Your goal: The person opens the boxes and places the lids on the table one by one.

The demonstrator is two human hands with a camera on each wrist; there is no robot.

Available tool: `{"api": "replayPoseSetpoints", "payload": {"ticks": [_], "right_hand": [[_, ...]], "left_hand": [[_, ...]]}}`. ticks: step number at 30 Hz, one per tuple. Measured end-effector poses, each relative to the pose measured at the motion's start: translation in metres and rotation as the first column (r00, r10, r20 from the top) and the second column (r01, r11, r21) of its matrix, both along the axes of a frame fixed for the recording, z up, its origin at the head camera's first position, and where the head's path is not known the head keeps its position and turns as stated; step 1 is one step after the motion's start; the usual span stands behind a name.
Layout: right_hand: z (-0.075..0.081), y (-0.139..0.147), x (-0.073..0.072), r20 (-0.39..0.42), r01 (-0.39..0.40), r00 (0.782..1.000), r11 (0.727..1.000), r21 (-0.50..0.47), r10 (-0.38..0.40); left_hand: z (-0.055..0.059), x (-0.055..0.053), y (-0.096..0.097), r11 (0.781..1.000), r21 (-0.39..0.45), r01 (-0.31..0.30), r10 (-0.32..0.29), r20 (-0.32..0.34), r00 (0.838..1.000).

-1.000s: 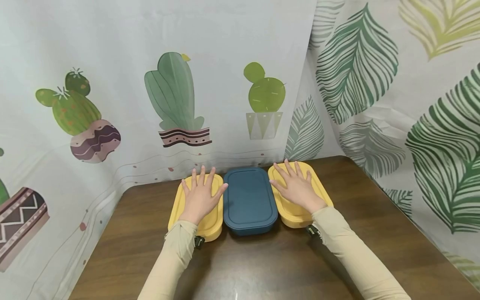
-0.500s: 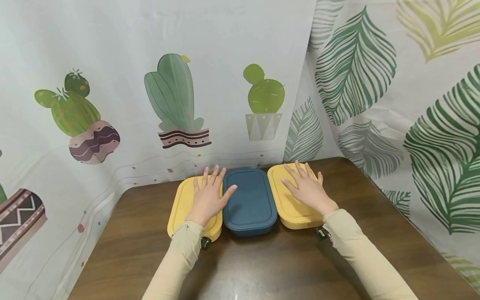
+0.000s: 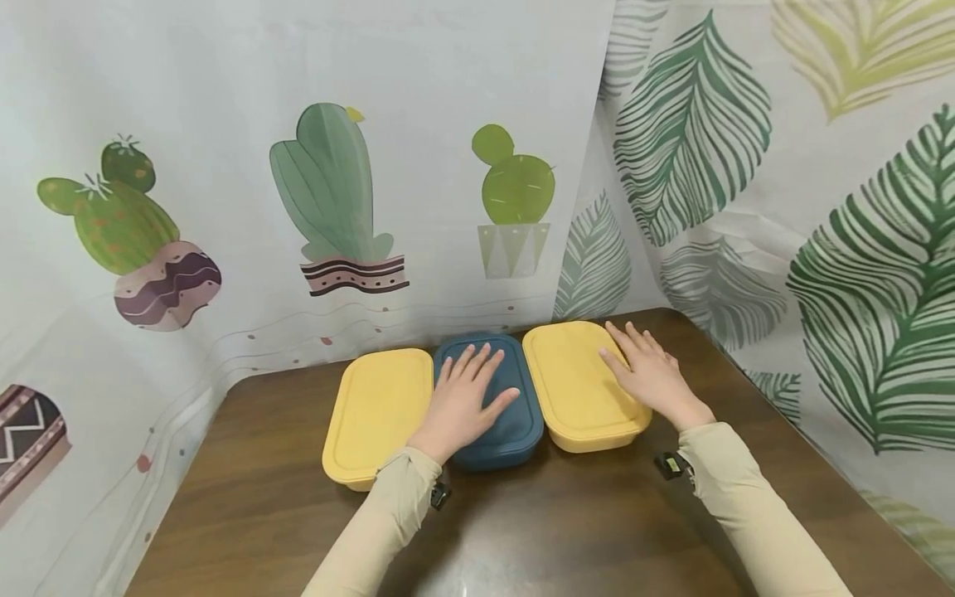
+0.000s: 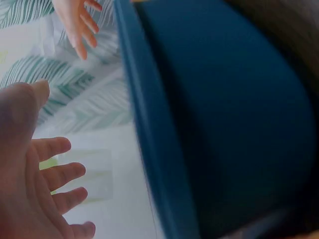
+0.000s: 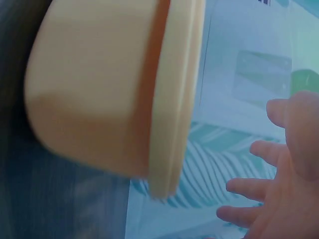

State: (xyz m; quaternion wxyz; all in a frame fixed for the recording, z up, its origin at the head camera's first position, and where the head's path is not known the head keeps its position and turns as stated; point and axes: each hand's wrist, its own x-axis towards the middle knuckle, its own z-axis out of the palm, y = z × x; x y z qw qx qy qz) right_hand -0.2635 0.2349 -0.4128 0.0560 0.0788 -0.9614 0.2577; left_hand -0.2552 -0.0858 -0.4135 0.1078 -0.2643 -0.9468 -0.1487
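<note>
Three lidded food containers stand side by side at the back of the table: a left yellow container [image 3: 379, 405], a blue container [image 3: 525, 414] and a right yellow container [image 3: 573, 381]. My left hand [image 3: 461, 406], fingers spread, is over the blue one and covers part of its lid. In the left wrist view a gap shows between that hand [image 4: 30, 194] and the blue container [image 4: 244, 114]. Over the right edge of the right yellow container, my right hand [image 3: 655, 377] has its fingers extended. The right wrist view shows that hand [image 5: 284, 194] apart from the yellow container [image 5: 94, 89].
The brown wooden table [image 3: 537, 531] runs forward to a white cloth [image 3: 440, 66] printed with cactuses. A leaf-printed cloth [image 3: 753, 199] hangs along the right side. A small black device [image 3: 671, 465] sits beneath the right wrist, and another [image 3: 440, 495] beneath the left.
Both hands have moved right. The left has gone from over the left yellow container to over the blue one, the right to the right yellow container's edge. The containers keep their arrangement.
</note>
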Motion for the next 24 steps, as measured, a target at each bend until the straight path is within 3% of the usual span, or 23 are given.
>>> {"api": "replayPoseSetpoints", "payload": {"ticks": [9,18,24], "right_hand": [[-0.01,0.024,0.01,0.039,0.0,0.999,0.998,-0.055,0.003],[-0.027,0.03,0.015,0.098,-0.001,0.995,0.995,-0.104,0.011],[-0.035,0.03,0.016,0.116,-0.016,0.993,0.987,-0.16,0.034]], "left_hand": [[-0.015,0.004,0.025,0.992,-0.054,0.117,-0.116,0.012,0.993],[-0.03,0.006,0.044,0.979,-0.123,0.16,-0.162,-0.001,0.987],[-0.036,0.008,0.048,0.969,-0.166,0.182,-0.18,0.027,0.983]]}}
